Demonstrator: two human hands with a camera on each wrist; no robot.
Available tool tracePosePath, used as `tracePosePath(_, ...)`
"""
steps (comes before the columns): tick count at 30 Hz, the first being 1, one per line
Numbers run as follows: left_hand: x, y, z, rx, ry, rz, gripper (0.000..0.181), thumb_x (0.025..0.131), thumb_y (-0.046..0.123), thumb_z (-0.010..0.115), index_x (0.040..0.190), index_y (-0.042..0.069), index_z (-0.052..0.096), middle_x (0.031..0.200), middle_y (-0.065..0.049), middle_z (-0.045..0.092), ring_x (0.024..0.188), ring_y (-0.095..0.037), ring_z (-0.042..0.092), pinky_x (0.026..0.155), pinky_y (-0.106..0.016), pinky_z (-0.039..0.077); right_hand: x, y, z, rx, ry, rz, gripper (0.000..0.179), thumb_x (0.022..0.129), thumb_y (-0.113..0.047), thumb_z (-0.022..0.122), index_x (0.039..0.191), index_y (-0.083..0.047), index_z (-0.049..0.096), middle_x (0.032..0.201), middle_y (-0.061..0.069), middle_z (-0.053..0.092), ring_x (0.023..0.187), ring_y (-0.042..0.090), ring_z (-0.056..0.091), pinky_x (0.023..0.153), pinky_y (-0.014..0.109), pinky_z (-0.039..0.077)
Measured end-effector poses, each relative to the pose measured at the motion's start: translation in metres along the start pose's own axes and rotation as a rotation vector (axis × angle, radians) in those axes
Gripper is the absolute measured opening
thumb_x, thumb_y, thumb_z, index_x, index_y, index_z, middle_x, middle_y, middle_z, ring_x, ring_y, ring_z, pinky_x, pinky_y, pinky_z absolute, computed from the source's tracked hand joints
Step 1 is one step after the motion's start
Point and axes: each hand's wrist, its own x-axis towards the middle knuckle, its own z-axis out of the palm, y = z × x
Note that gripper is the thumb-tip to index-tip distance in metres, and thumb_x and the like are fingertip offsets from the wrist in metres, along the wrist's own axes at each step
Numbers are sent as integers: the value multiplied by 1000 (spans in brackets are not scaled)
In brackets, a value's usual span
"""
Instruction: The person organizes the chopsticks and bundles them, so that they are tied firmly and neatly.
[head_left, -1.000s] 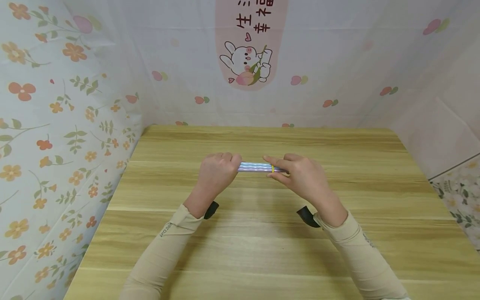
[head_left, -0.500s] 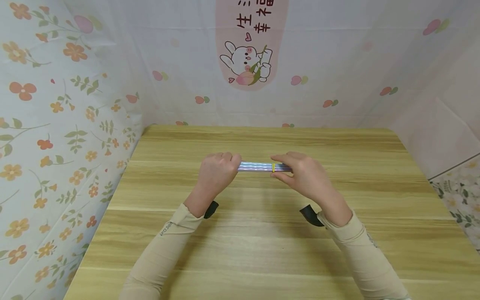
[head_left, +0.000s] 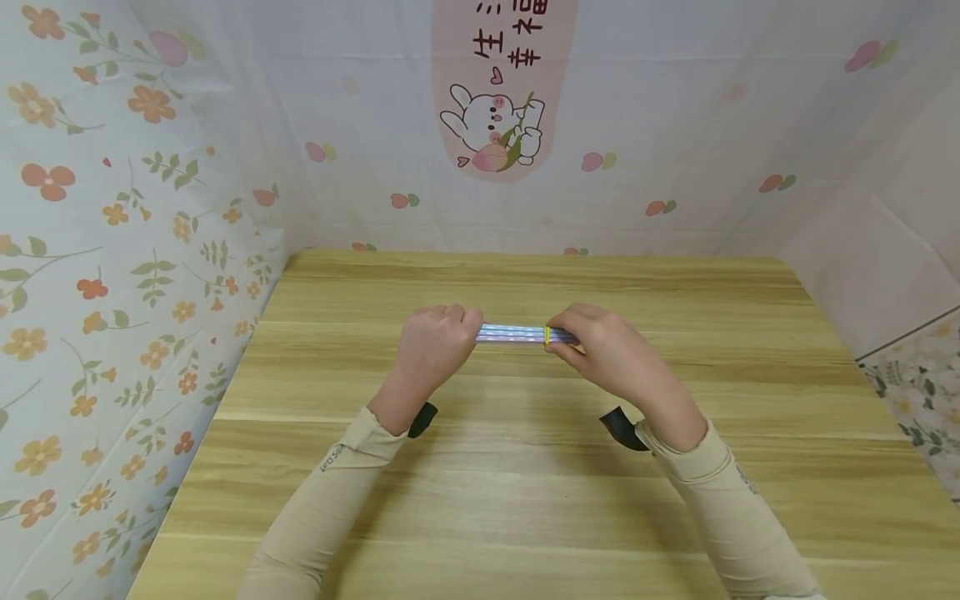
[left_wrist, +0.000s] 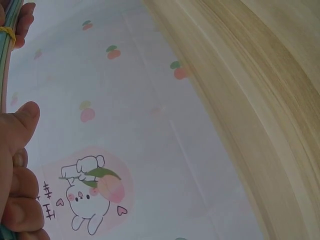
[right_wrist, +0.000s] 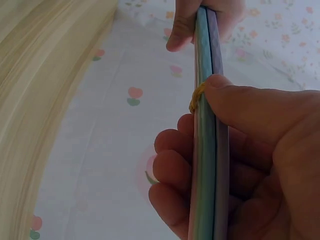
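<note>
A bundle of pastel pencils (head_left: 513, 334), blue, green, pink and purple, is held level above the table in the head view. Round it, towards its right end, runs a yellow rubber band (head_left: 547, 335). My left hand (head_left: 438, 342) grips the bundle's left part in curled fingers, which hide that end. On the right, my right hand (head_left: 607, 346) holds the other end between thumb and fingers. In the right wrist view the thumb (right_wrist: 220, 82) presses on the pencils right beside the rubber band (right_wrist: 196, 98), with the other fingers curled around behind.
Below the hands lies a wood-grain table (head_left: 480, 492). A white cloth with fruit and rabbit prints (head_left: 675, 125) hangs behind it, and a floral cloth (head_left: 112, 250) hangs at the left. Black straps (head_left: 622, 429) stick out at the wrists.
My right hand has shifted slightly right along the bundle, its fingertips drawing back from beyond the rubber band to beside it. My left hand stays in place.
</note>
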Motion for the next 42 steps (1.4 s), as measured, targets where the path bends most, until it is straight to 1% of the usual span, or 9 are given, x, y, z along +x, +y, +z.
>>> tracePosePath(2, 0, 0, 0, 2, -6, -2, 40, 83, -9, 49, 53, 13, 35, 53, 5, 16, 49, -8, 11, 48, -22, 9, 1, -1, 0, 1, -12, -1, 14, 84, -10, 72, 95, -4, 68, 83, 1, 63, 68, 10, 53, 61, 25, 48)
tracePosePath(5, -1, 0, 0, 4, -5, -1, 41, 84, -8, 53, 53, 13, 36, 52, 5, 17, 49, -8, 11, 48, -22, 9, 1, -1, 1, 0, -21, -3, 14, 83, -9, 73, 95, -4, 67, 82, 1, 62, 67, 10, 51, 60, 24, 47)
tracePosePath(9, -1, 0, 0, 8, -1, 0, 41, 85, -5, 56, 54, 13, 36, 51, 5, 18, 48, -8, 12, 48, -22, 9, 1, -1, 2, 9, -8, -4, 15, 83, -10, 74, 95, -5, 67, 81, 0, 62, 66, 9, 51, 59, 23, 46)
tracePosePath(16, -1, 0, 1, 20, 11, 0, 42, 89, 1, 58, 55, 13, 37, 49, 5, 22, 47, -8, 13, 47, -21, 9, 1, -1, 5, -8, 55, -22, 21, 79, -14, 77, 96, -6, 70, 80, 0, 64, 63, 7, 52, 57, 22, 47)
tracePosePath(23, 0, 1, -2, 36, -24, 8, 36, 92, 11, 61, 60, 11, 45, 45, 2, 38, 42, -8, 22, 44, -21, 14, 0, -3, 10, -59, 121, -21, 27, 75, -14, 81, 99, -8, 72, 76, -2, 63, 59, 5, 52, 54, 21, 44)
tracePosePath(27, 0, 1, -2, 35, -20, 7, 35, 91, 11, 62, 60, 11, 47, 45, 2, 41, 40, -8, 26, 43, -21, 16, 0, -3, 12, -81, 143, -21, 27, 75, -20, 80, 100, -12, 72, 73, -4, 62, 56, 5, 49, 51, 20, 40)
tracePosePath(31, 0, 1, -2, 34, -4, 11, 36, 91, 13, 64, 60, 11, 47, 44, 1, 42, 39, -8, 27, 41, -21, 18, 0, -3, 13, -119, 147, -22, 33, 77, -26, 79, 108, -16, 72, 73, -5, 61, 54, 5, 46, 50, 20, 38)
tracePosePath(35, 0, 1, -2, 34, -11, 19, 34, 90, 19, 66, 62, 11, 50, 46, 0, 48, 38, -8, 32, 40, -21, 21, 0, -4, 13, -160, 153, -16, 43, 77, -32, 78, 118, -23, 69, 70, -6, 59, 52, 5, 44, 48, 21, 34)
tracePosePath(42, 1, 2, -1, 35, -15, 22, 30, 89, 18, 67, 64, 10, 53, 48, -1, 53, 38, -9, 36, 40, -21, 24, -1, -4, 16, -221, 181, -19, 49, 76, -40, 76, 123, -29, 66, 61, -6, 50, 49, 5, 39, 44, 20, 27)
